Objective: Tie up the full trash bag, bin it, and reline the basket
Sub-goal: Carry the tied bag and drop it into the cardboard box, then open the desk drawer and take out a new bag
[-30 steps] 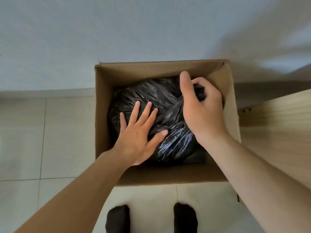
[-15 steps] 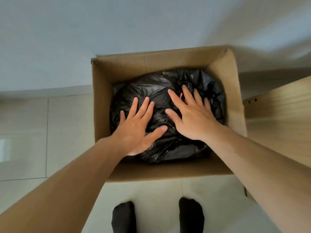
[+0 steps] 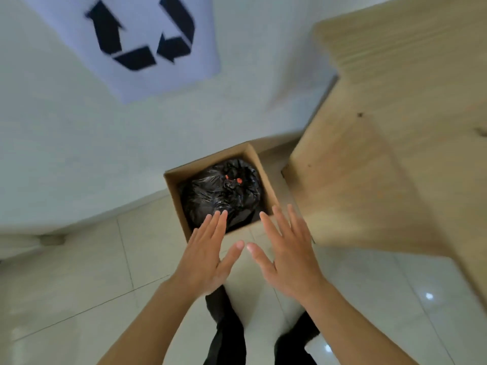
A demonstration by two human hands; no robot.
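Both hands are empty and flat. Left hand (image 3: 204,255) and right hand (image 3: 287,255) are held side by side in the air, fingers straight and spread, thumbs nearly meeting, gripping nothing. They sit at 6 o'clock of the box, the left fingertips overlapping the bag in this view; contact cannot be confirmed.

Bag (image 3: 222,194): black, bulging, lying inside the box (image 3: 184,222) and filling most of it. Its neck is gathered at the top, toward 12 o'clock, where two small orange ends (image 3: 233,179) show, consistent with a drawstring or tie; judged tied. Seating low within the walls suggests it was placed so it cannot roll out.

Box: brown cardboard, open-topped, standing on the tiled floor (image 3: 79,280) against the wall (image 3: 79,143). A white sign (image 3: 139,40) bearing black recycling arrows hangs on the wall at 11 o'clock of the box, which marks the box as the bin.

Wooden panel (image 3: 395,154): stands at 3 o'clock, just beside the box.

Assessment: tying and binning appear complete. Open, unloaded palms fit a release posture. Relining is outstanding; no basket or fresh liner is in view.

Dark trouser legs (image 3: 226,327) show at 6 o'clock, below the hands
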